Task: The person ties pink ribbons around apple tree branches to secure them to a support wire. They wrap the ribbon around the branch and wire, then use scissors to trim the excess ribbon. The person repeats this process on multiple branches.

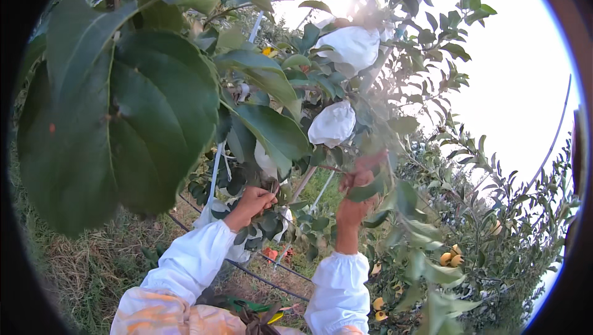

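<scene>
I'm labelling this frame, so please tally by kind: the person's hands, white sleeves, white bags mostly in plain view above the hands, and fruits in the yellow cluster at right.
Hands: 2 (left hand, right hand)
White sleeves: 2 (left sleeve, right sleeve)
White bags: 2 (upper bag, lower bag)
Yellow fruits: 3
Total: 9
Largely leaf-hidden bags are left out.

I'm outdoors in an orchard: big green leaves (157,119) fill my upper left, white bags (332,124) hang among branches at upper centre, yellow fruit (452,257) shows at lower right, grass (92,267) grows at lower left, and bright sky (513,38) opens at upper right.
</scene>
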A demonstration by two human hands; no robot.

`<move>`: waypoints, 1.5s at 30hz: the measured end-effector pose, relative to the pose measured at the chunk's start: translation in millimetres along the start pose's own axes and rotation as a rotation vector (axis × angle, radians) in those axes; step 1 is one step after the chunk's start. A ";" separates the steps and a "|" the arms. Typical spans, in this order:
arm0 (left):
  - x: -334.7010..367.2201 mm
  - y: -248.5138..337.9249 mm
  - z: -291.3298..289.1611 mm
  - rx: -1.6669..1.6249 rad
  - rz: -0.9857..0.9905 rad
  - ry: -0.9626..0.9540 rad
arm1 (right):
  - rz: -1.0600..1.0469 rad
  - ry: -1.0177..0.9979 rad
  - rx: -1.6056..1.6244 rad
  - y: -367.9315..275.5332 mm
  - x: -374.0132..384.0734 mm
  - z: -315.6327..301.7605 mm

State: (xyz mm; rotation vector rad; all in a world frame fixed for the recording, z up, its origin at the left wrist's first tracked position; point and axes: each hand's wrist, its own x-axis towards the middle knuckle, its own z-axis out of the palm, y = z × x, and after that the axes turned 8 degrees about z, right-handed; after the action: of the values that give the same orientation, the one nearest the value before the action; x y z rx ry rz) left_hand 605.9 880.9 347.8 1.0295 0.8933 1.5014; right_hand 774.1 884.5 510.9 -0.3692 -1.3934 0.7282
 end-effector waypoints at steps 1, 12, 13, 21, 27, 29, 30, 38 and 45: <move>-12.7 11.7 -0.7 -0.051 0.002 -0.016 | -0.036 0.014 -0.017 8.4 -0.9 0.5; -69.4 31.2 40.5 0.294 0.341 -0.036 | 0.149 0.089 0.031 17.2 -16.3 20.7; -68.5 27.1 46.6 0.342 0.402 -0.032 | 0.156 0.169 0.030 11.8 -17.2 23.8; -37.0 -20.5 68.4 0.947 0.748 -0.030 | 1.082 -0.263 -0.034 94.1 -39.4 -19.0; 24.2 -14.6 13.4 0.162 0.235 0.068 | 0.968 0.056 -0.135 152.7 -19.6 -43.1; 60.7 -44.7 -1.9 0.288 0.413 0.230 | 0.726 0.114 -0.389 175.0 -16.3 -39.8; 75.2 -55.8 -2.8 0.346 0.494 0.303 | 0.630 0.174 -0.471 182.7 -17.3 -37.0; 128.8 -59.5 -9.4 0.037 0.383 0.259 | 0.590 0.343 -0.688 207.2 -42.2 -7.2; 134.3 -83.4 -1.5 -0.032 0.453 0.109 | 0.848 0.305 -0.151 289.0 -40.8 -25.5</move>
State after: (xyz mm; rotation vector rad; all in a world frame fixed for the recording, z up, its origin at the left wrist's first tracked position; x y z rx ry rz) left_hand 623.7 1027.0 289.8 1.1886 0.7363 1.9577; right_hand 727.8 1074.1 292.4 -1.1794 -0.9724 1.1887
